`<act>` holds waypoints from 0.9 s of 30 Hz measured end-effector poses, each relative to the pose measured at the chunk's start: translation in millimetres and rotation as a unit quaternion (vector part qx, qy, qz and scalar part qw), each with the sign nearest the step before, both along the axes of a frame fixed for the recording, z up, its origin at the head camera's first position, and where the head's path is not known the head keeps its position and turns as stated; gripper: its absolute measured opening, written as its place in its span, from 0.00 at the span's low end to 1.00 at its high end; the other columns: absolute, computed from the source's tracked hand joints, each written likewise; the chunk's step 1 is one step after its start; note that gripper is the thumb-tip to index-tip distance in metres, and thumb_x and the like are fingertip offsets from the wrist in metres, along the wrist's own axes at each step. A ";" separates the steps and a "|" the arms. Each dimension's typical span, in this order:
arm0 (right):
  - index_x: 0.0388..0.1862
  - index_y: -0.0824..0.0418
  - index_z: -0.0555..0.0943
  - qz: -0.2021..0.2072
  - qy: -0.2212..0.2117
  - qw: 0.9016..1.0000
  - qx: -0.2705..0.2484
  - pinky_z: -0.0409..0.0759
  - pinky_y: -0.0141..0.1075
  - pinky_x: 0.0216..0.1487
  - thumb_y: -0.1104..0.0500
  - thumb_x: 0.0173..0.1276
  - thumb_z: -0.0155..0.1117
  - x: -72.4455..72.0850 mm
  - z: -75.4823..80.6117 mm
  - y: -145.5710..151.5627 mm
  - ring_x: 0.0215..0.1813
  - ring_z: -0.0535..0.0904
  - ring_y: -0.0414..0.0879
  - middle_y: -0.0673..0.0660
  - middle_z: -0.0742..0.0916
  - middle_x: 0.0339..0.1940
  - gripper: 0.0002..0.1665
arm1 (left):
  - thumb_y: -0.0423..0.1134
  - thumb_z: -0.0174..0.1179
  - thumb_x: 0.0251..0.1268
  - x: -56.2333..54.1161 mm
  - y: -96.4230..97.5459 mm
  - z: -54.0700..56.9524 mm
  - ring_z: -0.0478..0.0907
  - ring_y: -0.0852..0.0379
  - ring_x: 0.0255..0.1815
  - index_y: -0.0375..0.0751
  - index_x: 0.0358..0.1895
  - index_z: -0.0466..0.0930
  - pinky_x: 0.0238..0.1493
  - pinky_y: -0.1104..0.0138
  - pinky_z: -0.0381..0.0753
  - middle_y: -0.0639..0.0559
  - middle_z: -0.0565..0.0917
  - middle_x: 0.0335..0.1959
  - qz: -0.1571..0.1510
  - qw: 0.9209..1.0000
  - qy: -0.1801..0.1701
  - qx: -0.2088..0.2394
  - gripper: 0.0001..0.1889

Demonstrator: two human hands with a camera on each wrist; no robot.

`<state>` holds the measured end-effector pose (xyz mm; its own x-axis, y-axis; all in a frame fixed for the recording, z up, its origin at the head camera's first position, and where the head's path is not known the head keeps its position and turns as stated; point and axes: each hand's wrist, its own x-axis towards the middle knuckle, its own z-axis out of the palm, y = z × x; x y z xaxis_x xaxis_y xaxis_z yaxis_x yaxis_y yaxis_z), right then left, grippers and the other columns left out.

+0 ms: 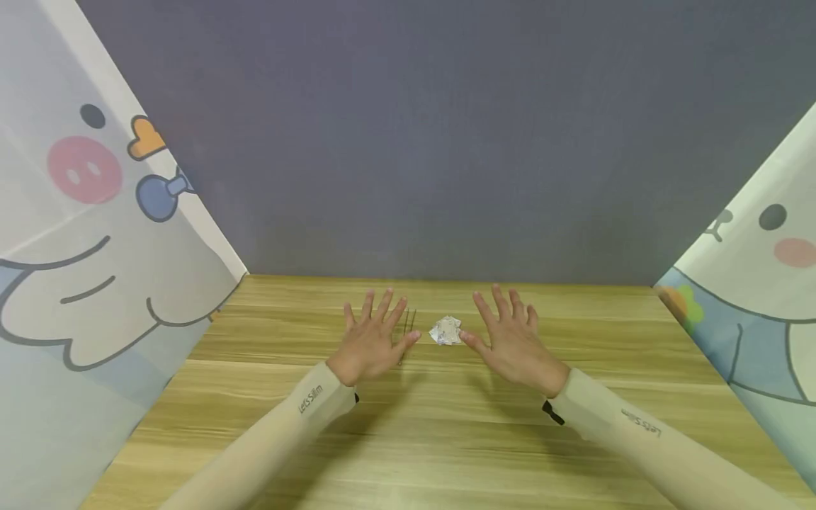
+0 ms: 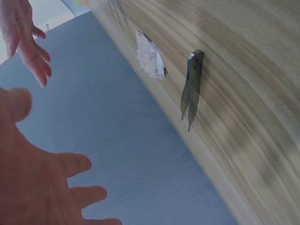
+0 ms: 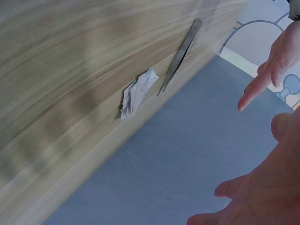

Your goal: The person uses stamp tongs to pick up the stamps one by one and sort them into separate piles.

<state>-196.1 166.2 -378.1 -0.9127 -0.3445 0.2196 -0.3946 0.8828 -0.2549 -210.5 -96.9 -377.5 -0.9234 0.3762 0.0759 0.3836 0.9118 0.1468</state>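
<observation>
Both hands hover above a wood-grain table with fingers spread, holding nothing. In the head view my left hand (image 1: 371, 343) is just left of a pair of metal tweezers (image 1: 408, 324), partly covering them. My right hand (image 1: 515, 347) is to the right of a small pile of white paper pieces (image 1: 445, 331), its thumb over the pile's right edge. The wrist views show the tweezers (image 2: 193, 86) lying flat, their two tips parted, beside the overlapping paper pieces (image 3: 137, 93). Faint printed marks show on the paper, too small to read.
The wood-grain table (image 1: 408, 453) runs back to a plain grey-blue wall panel (image 1: 446, 142). Cartoon-printed white panels flank it, a left panel (image 1: 38, 212) and a right panel (image 1: 765, 297). Both forearms wear light sleeves (image 1: 280, 432).
</observation>
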 end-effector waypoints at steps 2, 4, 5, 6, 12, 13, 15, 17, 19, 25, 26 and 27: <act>0.76 0.59 0.51 0.005 0.000 1.000 -0.004 0.39 0.70 0.61 0.33 0.71 0.42 -1.1 -1.4 0.0 0.72 0.38 0.71 0.70 0.50 0.74 0.45 | 0.69 0.28 0.69 -1.8 -0.8 -1.6 0.31 0.40 0.73 0.50 0.76 0.47 0.63 0.34 0.30 0.47 0.38 0.75 -0.001 1.000 -0.003 -0.005 0.39; 0.76 0.59 0.52 0.011 -0.002 1.000 -0.009 0.40 0.70 0.61 0.34 0.72 0.43 -2.7 -3.1 0.0 0.72 0.39 0.71 0.70 0.51 0.74 0.44 | 0.65 0.32 0.72 -4.0 -2.1 -3.3 0.32 0.42 0.74 0.48 0.76 0.47 0.64 0.34 0.32 0.47 0.39 0.75 -0.008 1.000 -0.001 -0.010 0.37; 0.76 0.59 0.52 0.014 -0.006 1.000 -0.013 0.40 0.70 0.61 0.34 0.72 0.43 -3.3 -4.0 0.0 0.72 0.40 0.71 0.69 0.51 0.74 0.44 | 0.62 0.35 0.73 -5.6 -3.1 -4.4 0.33 0.43 0.74 0.47 0.76 0.47 0.64 0.34 0.34 0.47 0.40 0.75 -0.015 1.000 0.001 -0.015 0.36; 0.76 0.59 0.52 0.017 -0.011 1.000 -0.016 0.40 0.70 0.61 0.35 0.73 0.42 -4.0 -4.9 0.0 0.72 0.40 0.70 0.69 0.52 0.74 0.43 | 0.60 0.38 0.74 -7.4 -4.2 -5.7 0.35 0.43 0.74 0.46 0.76 0.48 0.65 0.35 0.37 0.47 0.41 0.76 -0.024 1.000 0.003 -0.016 0.34; 0.74 0.66 0.55 0.078 -0.058 0.994 -0.053 0.52 0.59 0.67 0.45 0.76 0.46 -13.7 -13.9 -1.5 0.71 0.51 0.64 0.67 0.59 0.72 0.36 | 0.32 0.46 0.74 -25.0 -11.4 -21.3 0.50 0.41 0.72 0.43 0.70 0.62 0.62 0.38 0.56 0.47 0.57 0.72 -0.160 0.987 -0.020 -0.011 0.23; 0.72 0.68 0.58 0.094 -0.062 0.992 -0.057 0.54 0.58 0.68 0.49 0.76 0.48 -16.5 -16.4 -2.0 0.71 0.54 0.64 0.67 0.61 0.71 0.34 | 0.28 0.46 0.72 -28.3 -11.9 -24.4 0.53 0.42 0.71 0.43 0.68 0.66 0.62 0.38 0.58 0.47 0.60 0.71 -0.185 0.982 -0.029 -0.014 0.23; 0.68 0.71 0.64 0.122 -0.064 0.989 -0.054 0.58 0.56 0.67 0.56 0.75 0.53 -22.2 -23.2 -3.6 0.69 0.58 0.63 0.68 0.65 0.69 0.29 | 0.21 0.46 0.68 -34.6 -12.3 -30.9 0.57 0.44 0.69 0.44 0.65 0.70 0.60 0.39 0.62 0.48 0.65 0.68 -0.223 0.973 -0.037 -0.033 0.25; 0.64 0.72 0.69 0.142 -0.065 0.987 -0.044 0.60 0.55 0.66 0.60 0.73 0.54 -26.9 -30.1 -6.2 0.67 0.62 0.62 0.68 0.68 0.67 0.25 | 0.18 0.49 0.63 -40.1 -11.9 -36.4 0.62 0.47 0.66 0.46 0.61 0.75 0.60 0.42 0.65 0.50 0.70 0.64 -0.245 0.968 -0.040 -0.041 0.27; 0.61 0.72 0.72 0.159 -0.072 0.984 -0.036 0.63 0.54 0.64 0.62 0.72 0.55 -30.4 -36.9 -9.1 0.65 0.64 0.62 0.69 0.70 0.65 0.22 | 0.18 0.53 0.61 -45.1 -11.0 -41.8 0.67 0.50 0.62 0.47 0.58 0.78 0.60 0.47 0.68 0.52 0.74 0.60 -0.257 0.965 -0.032 -0.043 0.26; 0.57 0.73 0.75 0.181 -0.087 0.979 -0.030 0.68 0.50 0.61 0.63 0.72 0.55 -35.2 -49.9 -18.4 0.60 0.69 0.58 0.66 0.75 0.58 0.19 | 0.21 0.62 0.54 -58.5 -5.7 -53.4 0.75 0.56 0.47 0.44 0.45 0.84 0.54 0.66 0.74 0.54 0.80 0.45 -0.281 0.960 -0.007 -0.008 0.18; 0.57 0.73 0.75 0.181 -0.086 0.979 -0.028 0.68 0.49 0.61 0.63 0.71 0.55 -35.6 -51.1 -19.3 0.60 0.69 0.58 0.66 0.75 0.57 0.19 | 0.21 0.63 0.53 -60.6 -4.9 -54.4 0.75 0.56 0.45 0.44 0.43 0.84 0.52 0.68 0.75 0.55 0.80 0.43 -0.285 0.958 -0.004 -0.004 0.17; 0.57 0.73 0.75 0.179 -0.090 0.979 -0.027 0.68 0.49 0.61 0.63 0.71 0.55 -36.0 -51.9 -20.2 0.60 0.69 0.57 0.66 0.75 0.57 0.20 | 0.22 0.64 0.52 -62.6 -4.1 -55.1 0.75 0.57 0.43 0.44 0.41 0.84 0.50 0.69 0.76 0.55 0.80 0.41 -0.292 0.957 0.000 0.000 0.15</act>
<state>-232.0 146.0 -430.0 -0.7610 -0.6421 0.0933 -0.6211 0.6793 -0.3910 -273.1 -101.0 -432.7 -0.5564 0.8274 0.0765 0.8271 0.5427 0.1464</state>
